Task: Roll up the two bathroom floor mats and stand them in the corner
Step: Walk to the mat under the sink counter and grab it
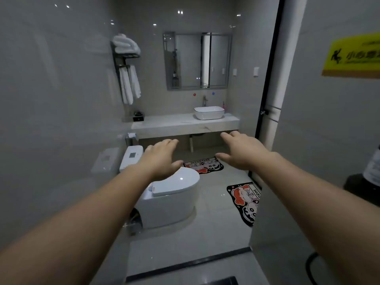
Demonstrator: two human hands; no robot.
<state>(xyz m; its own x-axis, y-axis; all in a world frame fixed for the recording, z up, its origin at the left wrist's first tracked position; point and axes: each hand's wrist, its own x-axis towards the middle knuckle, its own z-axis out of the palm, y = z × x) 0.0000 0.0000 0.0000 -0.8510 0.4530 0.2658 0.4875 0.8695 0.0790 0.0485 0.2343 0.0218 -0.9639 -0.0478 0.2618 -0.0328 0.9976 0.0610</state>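
Two cartoon floor mats with black borders lie flat on the grey tile floor. The far mat [205, 166] lies below the vanity counter, partly hidden behind my left hand. The near mat [245, 200] lies at the right, its right edge cut off by the door. Both my arms are stretched forward at chest height, well above the floor. My left hand [159, 159] hovers palm down over the toilet, fingers apart and holding nothing. My right hand [241, 152] is likewise spread and empty, in front of the counter's right end.
A white toilet [174, 200] stands at the left of the floor. Behind it runs a vanity counter [164, 125] with a basin [209, 112]. A glass wall [51, 120] closes the left side. The door [329, 140], bearing a yellow sign, stands at the right. A dark threshold strip [185, 264] crosses the entrance.
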